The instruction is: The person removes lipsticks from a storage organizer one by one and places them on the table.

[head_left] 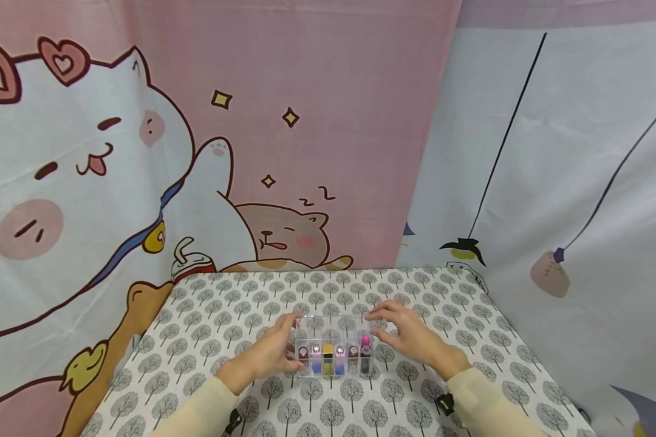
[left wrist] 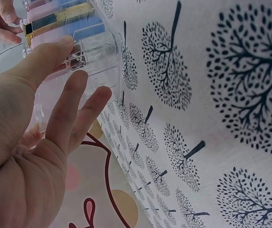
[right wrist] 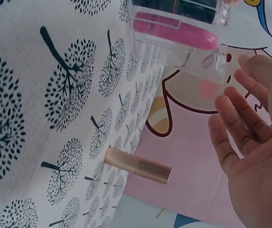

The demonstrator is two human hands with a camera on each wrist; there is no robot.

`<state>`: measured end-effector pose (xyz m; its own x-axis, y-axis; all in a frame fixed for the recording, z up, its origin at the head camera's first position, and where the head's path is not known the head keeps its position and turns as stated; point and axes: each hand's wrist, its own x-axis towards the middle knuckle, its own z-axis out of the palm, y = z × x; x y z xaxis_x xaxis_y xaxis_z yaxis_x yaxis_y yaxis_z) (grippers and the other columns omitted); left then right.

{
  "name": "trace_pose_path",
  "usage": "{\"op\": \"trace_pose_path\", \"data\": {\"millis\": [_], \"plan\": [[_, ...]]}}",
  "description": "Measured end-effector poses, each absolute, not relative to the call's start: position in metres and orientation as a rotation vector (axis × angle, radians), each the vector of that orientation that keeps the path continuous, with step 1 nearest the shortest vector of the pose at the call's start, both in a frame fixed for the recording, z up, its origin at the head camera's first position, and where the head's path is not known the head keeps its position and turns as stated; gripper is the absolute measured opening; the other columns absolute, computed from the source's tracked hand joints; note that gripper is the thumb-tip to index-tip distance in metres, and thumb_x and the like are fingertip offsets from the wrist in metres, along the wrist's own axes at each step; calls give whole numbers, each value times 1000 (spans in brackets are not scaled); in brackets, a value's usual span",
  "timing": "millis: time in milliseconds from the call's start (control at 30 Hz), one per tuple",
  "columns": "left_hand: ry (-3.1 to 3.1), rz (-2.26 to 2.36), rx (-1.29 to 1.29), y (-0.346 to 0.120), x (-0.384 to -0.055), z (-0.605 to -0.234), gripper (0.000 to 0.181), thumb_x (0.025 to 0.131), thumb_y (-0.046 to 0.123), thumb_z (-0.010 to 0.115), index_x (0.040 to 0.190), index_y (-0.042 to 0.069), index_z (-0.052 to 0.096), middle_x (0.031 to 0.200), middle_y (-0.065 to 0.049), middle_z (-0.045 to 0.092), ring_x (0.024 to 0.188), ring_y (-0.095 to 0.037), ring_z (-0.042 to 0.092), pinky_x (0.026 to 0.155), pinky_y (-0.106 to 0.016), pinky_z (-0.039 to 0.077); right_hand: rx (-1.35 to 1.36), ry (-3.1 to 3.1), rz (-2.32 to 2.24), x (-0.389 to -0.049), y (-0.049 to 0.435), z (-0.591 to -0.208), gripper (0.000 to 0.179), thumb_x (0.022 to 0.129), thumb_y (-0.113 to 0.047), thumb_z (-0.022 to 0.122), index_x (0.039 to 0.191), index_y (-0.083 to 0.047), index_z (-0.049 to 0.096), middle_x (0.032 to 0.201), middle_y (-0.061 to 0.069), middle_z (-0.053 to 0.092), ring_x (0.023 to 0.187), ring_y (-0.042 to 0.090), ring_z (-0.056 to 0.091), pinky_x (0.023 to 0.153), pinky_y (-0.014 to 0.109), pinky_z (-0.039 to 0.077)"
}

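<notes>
On the white tree-print bench (head_left: 276, 294), clear plastic compartment box (head_left: 344, 328) ran left-to-right; left grip (head_left: 272, 349) grasped its left end, right grip (head_left: 409, 332) hung released just off its right end, nearer upright gold cylindrical tube (right wrist: 137, 165).

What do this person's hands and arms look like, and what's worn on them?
Pale cream sleeves cover both forearms. The left hand and right hand wear no gloves, and no rings show. A small dark device sits by each cuff.
</notes>
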<state>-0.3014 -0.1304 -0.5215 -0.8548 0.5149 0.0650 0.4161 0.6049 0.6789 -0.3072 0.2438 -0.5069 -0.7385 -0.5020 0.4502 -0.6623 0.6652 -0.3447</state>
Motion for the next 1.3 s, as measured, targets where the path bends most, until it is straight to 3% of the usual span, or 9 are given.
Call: {"op": "trace_pose_path", "data": {"millis": [267, 467, 767, 967, 1133, 1300], "plan": [[2698, 1074, 793, -131, -299, -520, 119, 75, 15, 97, 168, 18, 23, 154, -16, 48, 104, -12, 71, 78, -17, 63, 970, -2587, 642, -305, 234, -506, 26, 95, -22, 83, 120, -20, 78, 133, -1, 69, 125, 17, 66, 127, 67, 34], [2697, 1076, 787, -131, -299, -518, 119, 75, 15, 97, 168, 19, 23, 152, -13, 50, 105, -12, 71, 78, -17, 62, 983, -2587, 554, -305, 232, -504, 26, 92, -22, 85, 118, -21, 78, 131, -2, 69, 126, 16, 64, 118, 51, 52], [2687, 1086, 772, -131, -302, -520, 120, 75, 15, 97, 169, 20, 22, 154, -12, 48, 105, -10, 71, 77, -15, 61, 1011, -2653, 434, -308, 230, -503, 25, 92, -30, 85, 116, -25, 79, 125, -8, 74, 125, 14, 62, 114, 51, 55], [2696, 1077, 773, -131, -302, -520, 120, 75, 16, 97, 169, 20, 22, 153, -12, 49, 106, -12, 71, 76, -14, 61, 1030, -2673, 375, -309, 227, -501, 22, 93, -34, 83, 113, -26, 81, 122, -10, 75, 121, 14, 62, 112, 62, 53], [2693, 1081, 772, -131, -301, -520, 121, 75, 15, 97, 169, 20, 22, 153, -12, 49, 105, -11, 71, 76, -14, 61, 1009, -2752, 389, -308, 223, -500, 20, 93, -38, 82, 111, -28, 82, 119, -14, 75, 119, 13, 65, 118, 87, 26], [2697, 1075, 773, -130, -300, -520, 120, 75, 16, 97, 169, 20, 22, 154, -14, 48, 106, -12, 71, 77, -15, 61, 972, -2805, 399, -308, 219, -501, 19, 92, -38, 83, 109, -29, 82, 116, -16, 75, 114, 16, 68, 119, 83, 30]]}}
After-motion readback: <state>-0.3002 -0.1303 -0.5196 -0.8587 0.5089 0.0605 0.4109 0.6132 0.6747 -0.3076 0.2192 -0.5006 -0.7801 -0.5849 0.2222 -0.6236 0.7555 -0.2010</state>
